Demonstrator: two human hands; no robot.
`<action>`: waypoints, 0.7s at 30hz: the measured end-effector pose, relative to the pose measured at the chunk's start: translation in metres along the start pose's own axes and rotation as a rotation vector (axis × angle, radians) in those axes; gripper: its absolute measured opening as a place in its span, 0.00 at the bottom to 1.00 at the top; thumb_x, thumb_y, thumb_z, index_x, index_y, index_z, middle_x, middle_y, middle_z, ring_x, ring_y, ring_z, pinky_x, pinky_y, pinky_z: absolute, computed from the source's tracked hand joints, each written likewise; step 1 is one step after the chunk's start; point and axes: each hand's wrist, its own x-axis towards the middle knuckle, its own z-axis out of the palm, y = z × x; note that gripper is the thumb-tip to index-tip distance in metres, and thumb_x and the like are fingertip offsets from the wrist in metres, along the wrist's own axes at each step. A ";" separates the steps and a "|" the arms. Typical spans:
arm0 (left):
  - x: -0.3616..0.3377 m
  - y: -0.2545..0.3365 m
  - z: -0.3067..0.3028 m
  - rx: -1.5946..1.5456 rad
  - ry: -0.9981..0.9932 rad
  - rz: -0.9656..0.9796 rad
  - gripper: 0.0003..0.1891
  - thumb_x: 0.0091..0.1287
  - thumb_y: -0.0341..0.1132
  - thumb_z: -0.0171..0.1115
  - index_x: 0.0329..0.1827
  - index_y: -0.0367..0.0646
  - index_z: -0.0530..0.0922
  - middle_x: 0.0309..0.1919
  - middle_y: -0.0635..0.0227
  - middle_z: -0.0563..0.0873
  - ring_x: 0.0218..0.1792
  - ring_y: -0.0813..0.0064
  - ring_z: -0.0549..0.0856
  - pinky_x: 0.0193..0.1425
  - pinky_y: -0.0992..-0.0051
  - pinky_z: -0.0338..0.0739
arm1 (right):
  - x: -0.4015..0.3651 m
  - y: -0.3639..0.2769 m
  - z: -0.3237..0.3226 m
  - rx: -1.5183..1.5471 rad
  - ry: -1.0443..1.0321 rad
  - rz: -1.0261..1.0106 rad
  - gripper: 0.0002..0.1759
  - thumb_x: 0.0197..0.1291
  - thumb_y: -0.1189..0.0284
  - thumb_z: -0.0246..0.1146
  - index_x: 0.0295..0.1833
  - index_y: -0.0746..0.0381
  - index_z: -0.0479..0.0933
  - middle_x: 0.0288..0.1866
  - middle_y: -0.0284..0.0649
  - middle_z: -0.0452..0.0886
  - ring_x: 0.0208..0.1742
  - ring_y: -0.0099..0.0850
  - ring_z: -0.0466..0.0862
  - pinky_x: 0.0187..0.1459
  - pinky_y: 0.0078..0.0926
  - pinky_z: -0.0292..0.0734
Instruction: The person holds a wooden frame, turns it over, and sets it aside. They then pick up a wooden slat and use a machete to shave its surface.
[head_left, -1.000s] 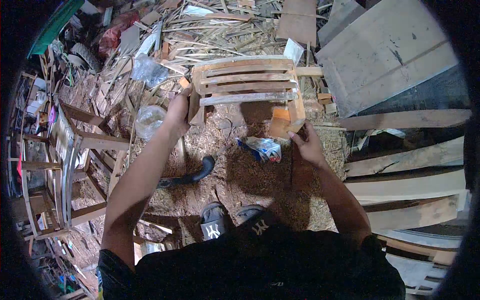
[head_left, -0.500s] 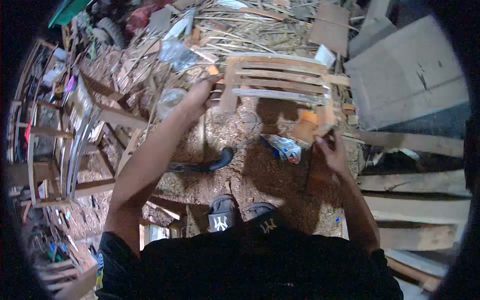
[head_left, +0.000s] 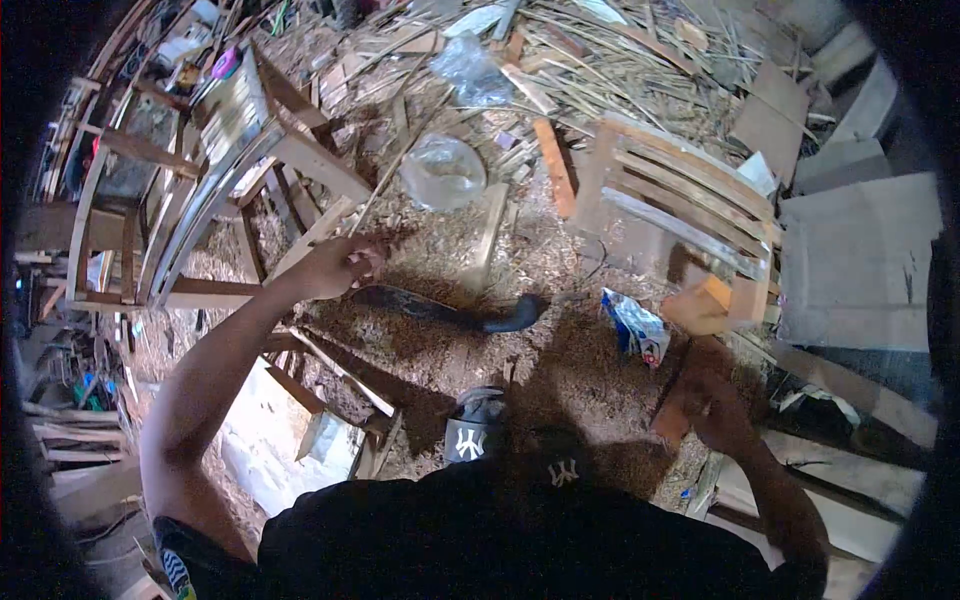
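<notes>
A slatted wooden panel [head_left: 690,190], like a chair back, lies on the sawdust to the front right, out of both hands. My left hand [head_left: 335,268] hovers at the left with loosely curled fingers and no object visible in it. Just beyond its fingertips lies a dark tool with a curved black handle [head_left: 515,314]. Low on the right is my right hand [head_left: 715,408], its fingers dim in shadow, close to a reddish-brown patch like wood. Near it lie a crumpled printed wrapper [head_left: 636,328] and an orange-brown wood block [head_left: 700,303].
Wooden chair frames [head_left: 215,150] crowd the left side. Clear plastic bags [head_left: 443,172] and a narrow orange-toned board [head_left: 555,167] lie ahead among offcuts. Stacked planks [head_left: 840,480] and a large grey sheet [head_left: 860,265] border the right. A pale box-like piece [head_left: 290,430] sits near my left elbow.
Both hands have let go of the slatted panel, which now lies on the ground. My left hand has drawn back toward the dark tool, my right hand down and nearer. The view has turned left.
</notes>
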 end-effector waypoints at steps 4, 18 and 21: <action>-0.006 -0.008 0.004 0.176 0.200 -0.167 0.13 0.75 0.38 0.55 0.56 0.42 0.81 0.40 0.58 0.89 0.36 0.65 0.87 0.45 0.62 0.81 | 0.040 -0.067 0.003 -0.169 -0.310 -0.074 0.25 0.67 0.61 0.66 0.65 0.61 0.73 0.60 0.53 0.78 0.59 0.51 0.80 0.59 0.44 0.77; 0.069 -0.089 0.041 0.409 0.346 0.317 0.11 0.70 0.35 0.59 0.51 0.45 0.84 0.42 0.50 0.88 0.45 0.47 0.87 0.53 0.55 0.81 | 0.235 -0.134 0.109 0.119 -0.012 -0.284 0.27 0.68 0.63 0.67 0.68 0.63 0.72 0.55 0.49 0.81 0.56 0.39 0.83 0.56 0.35 0.79; 0.093 -0.136 0.046 0.525 0.384 0.631 0.11 0.70 0.36 0.61 0.51 0.44 0.83 0.41 0.50 0.88 0.45 0.47 0.86 0.53 0.55 0.81 | 0.259 -0.147 0.123 0.394 0.112 -0.209 0.20 0.64 0.62 0.67 0.57 0.61 0.78 0.50 0.51 0.85 0.50 0.48 0.86 0.52 0.43 0.81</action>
